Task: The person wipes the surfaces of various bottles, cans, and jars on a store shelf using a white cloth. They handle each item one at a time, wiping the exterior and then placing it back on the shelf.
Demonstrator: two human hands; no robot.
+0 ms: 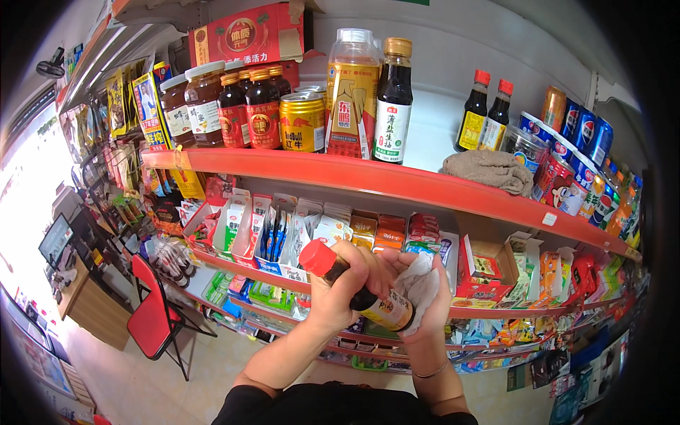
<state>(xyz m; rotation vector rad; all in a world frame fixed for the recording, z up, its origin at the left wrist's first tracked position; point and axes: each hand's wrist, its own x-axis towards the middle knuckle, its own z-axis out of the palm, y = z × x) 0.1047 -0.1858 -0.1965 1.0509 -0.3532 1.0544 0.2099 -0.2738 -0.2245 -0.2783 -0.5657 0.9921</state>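
My left hand (342, 287) grips a dark glass sauce bottle (390, 312) around its upper body. The bottle is tilted, its red cap (317, 256) up to the left and its labelled base down to the right. In my right hand (434, 313) is a crumpled white wipe or cloth (423, 284), pressed to the lower end of the bottle. Both hands are in front of the middle shelf. On the red-edged top shelf (340, 172), a soy sauce bottle (393, 106) with a gold cap stands beside a large plastic drink bottle (350, 101).
Two red-capped sauce bottles (473, 114) stand on the top shelf behind a folded brown towel (489, 170). Honey jars (204, 106) and a Red Bull can (302, 122) are farther left. Boxes of packaged snacks (244, 223) line the shelf below. A red folding chair (151, 313) stands at left.
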